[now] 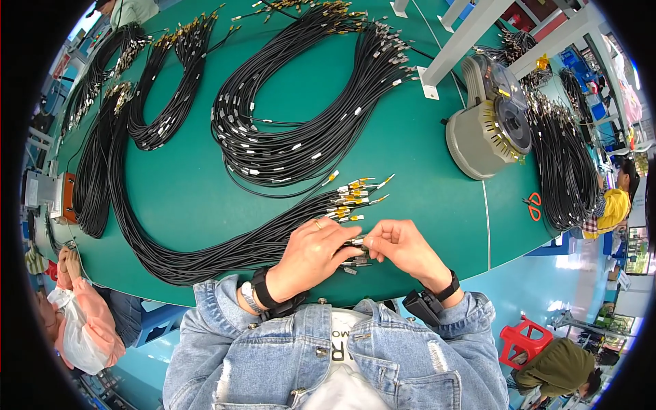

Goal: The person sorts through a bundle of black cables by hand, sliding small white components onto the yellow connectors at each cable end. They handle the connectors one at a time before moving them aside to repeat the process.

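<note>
Close in front of me lies a long bundle of black cables [205, 258], curving in from the left to my hands. Its far ends [352, 198] fan out with metal tips and yellow and white tags. My left hand [311, 251] lies over the near part of the bundle, thumb and fingers closed on a cable end. Opposite it, my right hand [403, 249] pinches the same small tip between thumb and forefinger; the fingers partly cover it. More metal ends stick out beneath the left hand's fingertips.
Further cable bundles [294, 154] lie looped across the green table [424, 191]. A round grey tape machine [485, 130] stands at the right, near a metal post [458, 48]. Red-handled scissors [534, 206] lie by more cables [564, 164]. People sit at both sides; a red stool [523, 342] stands behind right.
</note>
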A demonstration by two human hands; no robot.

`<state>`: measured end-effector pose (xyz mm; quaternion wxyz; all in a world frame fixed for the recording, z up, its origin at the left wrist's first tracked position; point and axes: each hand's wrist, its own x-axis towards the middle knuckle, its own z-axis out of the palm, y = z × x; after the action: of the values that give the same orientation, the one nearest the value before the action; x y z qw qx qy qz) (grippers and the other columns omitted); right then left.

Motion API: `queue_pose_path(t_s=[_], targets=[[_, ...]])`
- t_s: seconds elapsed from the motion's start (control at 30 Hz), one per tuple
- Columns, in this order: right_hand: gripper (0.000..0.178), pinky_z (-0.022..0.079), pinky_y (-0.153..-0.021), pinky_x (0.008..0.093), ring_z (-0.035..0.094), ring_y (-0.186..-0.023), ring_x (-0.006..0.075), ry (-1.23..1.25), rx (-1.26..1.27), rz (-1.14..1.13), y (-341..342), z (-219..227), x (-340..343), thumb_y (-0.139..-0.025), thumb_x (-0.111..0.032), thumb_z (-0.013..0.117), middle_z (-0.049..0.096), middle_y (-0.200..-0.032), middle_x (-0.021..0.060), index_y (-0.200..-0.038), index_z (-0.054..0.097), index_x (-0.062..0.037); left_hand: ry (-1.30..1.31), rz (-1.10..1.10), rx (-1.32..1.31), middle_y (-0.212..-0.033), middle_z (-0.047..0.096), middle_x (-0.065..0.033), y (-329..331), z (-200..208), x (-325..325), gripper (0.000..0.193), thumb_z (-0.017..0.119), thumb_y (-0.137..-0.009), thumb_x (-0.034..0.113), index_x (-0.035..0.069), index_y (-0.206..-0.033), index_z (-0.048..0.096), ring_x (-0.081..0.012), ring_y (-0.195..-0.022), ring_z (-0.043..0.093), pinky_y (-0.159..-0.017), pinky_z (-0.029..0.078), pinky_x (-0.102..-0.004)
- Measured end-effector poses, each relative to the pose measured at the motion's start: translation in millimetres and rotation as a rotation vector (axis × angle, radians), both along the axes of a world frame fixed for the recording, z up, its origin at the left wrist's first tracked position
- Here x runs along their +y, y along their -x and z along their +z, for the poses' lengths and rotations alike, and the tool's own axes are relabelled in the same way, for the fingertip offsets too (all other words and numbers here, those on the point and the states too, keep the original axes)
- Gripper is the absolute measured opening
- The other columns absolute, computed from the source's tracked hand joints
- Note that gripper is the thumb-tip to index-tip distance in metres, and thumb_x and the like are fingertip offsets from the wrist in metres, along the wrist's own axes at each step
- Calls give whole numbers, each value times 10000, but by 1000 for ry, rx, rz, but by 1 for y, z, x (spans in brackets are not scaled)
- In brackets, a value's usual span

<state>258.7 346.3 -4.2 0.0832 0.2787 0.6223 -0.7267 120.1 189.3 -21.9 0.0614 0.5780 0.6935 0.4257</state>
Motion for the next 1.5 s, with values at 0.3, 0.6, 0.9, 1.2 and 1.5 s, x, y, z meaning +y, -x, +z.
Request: queue_pose_path(t_s=[0.3,0.6,0.9,1.2,1.5], targets=[[89,472,-625,298,590,-644,164,-842,54,68,11,-16,2,-869,-76,651,633,-788,94,-929,649,-10,250,68,221,-848,614,-42,20,-4,-25,130,738,-730,79,55,-827,655,-245,-780,589,-667,493,-340],[142,471,-610,329,585,-640,200,-970,201,157,21,-21,-5,-799,-31,691,601,-833,85,-918,621,0,215,124,120,-826,577,-31,15,-6,-25,119,736,-736,92,67,-811,647,-242,-755,567,-673,490,-343],[138,466,-571,235,576,-621,75,-231,128,-46,17,1,-8,-896,-108,669,639,-718,30,-901,621,21,45,32,226,-806,594,-21,13,0,-3,163,771,-710,110,72,-829,666,-229,-735,570,-658,486,-337],[138,472,-582,217,574,-647,58,-65,34,-21,17,5,-3,-928,-105,638,640,-742,16,-893,639,28,-30,40,203,-785,626,-21,11,-2,-2,157,777,-701,84,62,-825,684,-206,-734,596,-631,489,-322],[155,477,-569,222,577,-618,72,-85,71,-52,14,4,-7,-936,-113,633,643,-727,30,-882,638,33,-51,6,137,-806,678,-43,11,-6,-3,181,774,-697,48,34,-855,687,-215,-731,653,-639,519,-319]])
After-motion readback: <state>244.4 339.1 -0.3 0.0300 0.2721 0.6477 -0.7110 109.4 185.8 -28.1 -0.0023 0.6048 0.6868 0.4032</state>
